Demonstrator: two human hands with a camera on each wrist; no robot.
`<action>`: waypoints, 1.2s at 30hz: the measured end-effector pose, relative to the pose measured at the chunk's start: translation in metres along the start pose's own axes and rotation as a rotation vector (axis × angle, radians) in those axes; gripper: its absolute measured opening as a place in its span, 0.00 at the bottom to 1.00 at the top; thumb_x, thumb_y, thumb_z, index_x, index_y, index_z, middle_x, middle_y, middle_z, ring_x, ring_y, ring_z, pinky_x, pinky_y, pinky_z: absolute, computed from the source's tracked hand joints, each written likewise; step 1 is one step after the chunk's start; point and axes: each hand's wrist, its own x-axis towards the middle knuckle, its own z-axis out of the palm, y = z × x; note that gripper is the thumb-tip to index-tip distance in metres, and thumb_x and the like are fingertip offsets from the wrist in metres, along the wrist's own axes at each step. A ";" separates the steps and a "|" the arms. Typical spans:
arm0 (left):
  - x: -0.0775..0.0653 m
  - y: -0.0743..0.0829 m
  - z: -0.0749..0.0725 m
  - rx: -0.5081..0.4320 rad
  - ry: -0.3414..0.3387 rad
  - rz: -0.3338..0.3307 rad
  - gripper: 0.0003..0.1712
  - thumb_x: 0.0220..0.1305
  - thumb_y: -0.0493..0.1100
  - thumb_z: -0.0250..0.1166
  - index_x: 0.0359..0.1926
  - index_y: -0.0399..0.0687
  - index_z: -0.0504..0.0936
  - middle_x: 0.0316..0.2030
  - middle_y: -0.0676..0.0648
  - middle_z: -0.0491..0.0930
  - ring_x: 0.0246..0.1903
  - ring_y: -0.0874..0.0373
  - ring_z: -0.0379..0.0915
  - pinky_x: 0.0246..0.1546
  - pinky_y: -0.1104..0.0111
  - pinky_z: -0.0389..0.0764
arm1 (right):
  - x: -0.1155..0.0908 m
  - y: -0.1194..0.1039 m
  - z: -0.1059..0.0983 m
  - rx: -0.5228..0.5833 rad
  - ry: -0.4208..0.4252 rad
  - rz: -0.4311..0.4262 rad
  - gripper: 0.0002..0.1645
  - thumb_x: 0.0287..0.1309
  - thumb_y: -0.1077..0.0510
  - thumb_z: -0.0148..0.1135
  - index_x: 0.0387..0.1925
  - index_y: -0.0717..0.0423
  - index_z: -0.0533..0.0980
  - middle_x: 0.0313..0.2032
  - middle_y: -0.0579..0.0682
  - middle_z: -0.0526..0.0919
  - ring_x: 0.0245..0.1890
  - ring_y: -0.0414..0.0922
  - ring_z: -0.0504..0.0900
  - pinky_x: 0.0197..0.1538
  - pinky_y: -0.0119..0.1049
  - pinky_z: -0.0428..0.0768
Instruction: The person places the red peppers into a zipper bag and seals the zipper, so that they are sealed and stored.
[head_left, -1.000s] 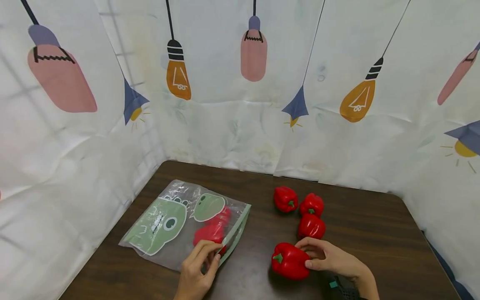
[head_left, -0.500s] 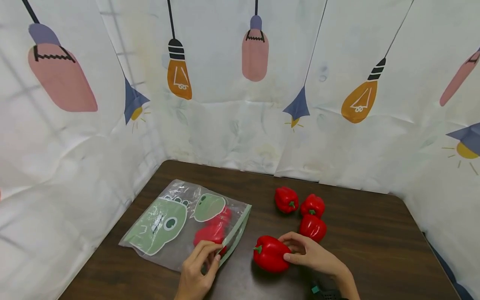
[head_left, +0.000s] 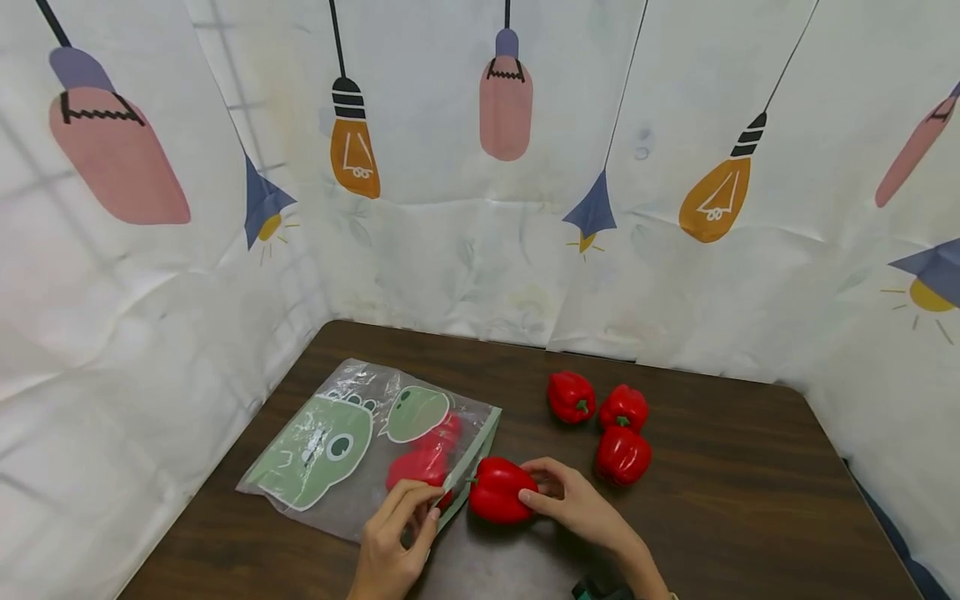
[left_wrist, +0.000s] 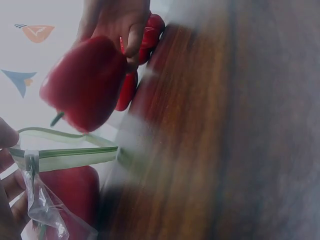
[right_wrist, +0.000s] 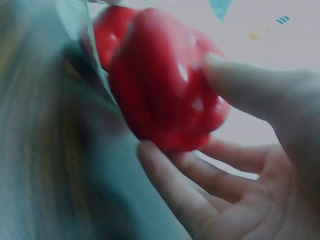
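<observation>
My right hand (head_left: 573,500) holds a glossy red bell pepper (head_left: 500,492) by its blunt end, its green stem facing the bag. The pepper is right at the open mouth of a clear zip bag (head_left: 375,492) printed with green cartoon animals. With thumb and fingers, my left hand (head_left: 397,533) pinches the upper edge of the bag's green-trimmed mouth (left_wrist: 75,159) and lifts it. Inside the bag lie red peppers (head_left: 420,463), seen through the plastic. The right wrist view shows the held pepper (right_wrist: 165,75) between thumb and fingers, the bag's edge behind it.
Three more red bell peppers stand at the back right of the dark wooden table (head_left: 735,467): one farthest back (head_left: 572,397), one beside it (head_left: 624,408) and one in front (head_left: 623,456). A white curtain (head_left: 450,275) with printed lamps borders the table's back and left.
My right hand has carried the bell pepper leftward and slightly back, from beside the loose peppers to the bag's mouth. The left hand and the bag have stayed in place.
</observation>
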 end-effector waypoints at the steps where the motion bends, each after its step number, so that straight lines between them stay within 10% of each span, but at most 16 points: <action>1: 0.000 0.000 0.000 -0.001 0.000 0.000 0.26 0.47 0.20 0.72 0.49 0.42 0.85 0.41 0.49 0.80 0.32 0.69 0.70 0.27 0.85 0.74 | 0.002 0.000 0.003 0.005 0.015 0.001 0.29 0.71 0.48 0.64 0.65 0.60 0.73 0.57 0.59 0.82 0.51 0.46 0.85 0.48 0.30 0.83; 28: 0.000 -0.004 -0.001 -0.011 0.020 0.034 0.26 0.48 0.21 0.71 0.50 0.41 0.85 0.40 0.47 0.80 0.32 0.67 0.72 0.28 0.84 0.74 | 0.016 -0.006 0.059 -0.029 0.130 -0.141 0.33 0.66 0.61 0.68 0.71 0.55 0.70 0.62 0.59 0.75 0.61 0.55 0.79 0.58 0.36 0.84; 36: 0.000 -0.004 0.000 -0.013 0.029 0.050 0.24 0.50 0.22 0.70 0.49 0.40 0.85 0.40 0.46 0.80 0.32 0.67 0.71 0.27 0.84 0.73 | 0.018 -0.008 0.072 0.022 0.182 -0.189 0.34 0.65 0.62 0.70 0.71 0.54 0.73 0.55 0.61 0.73 0.53 0.41 0.79 0.56 0.30 0.84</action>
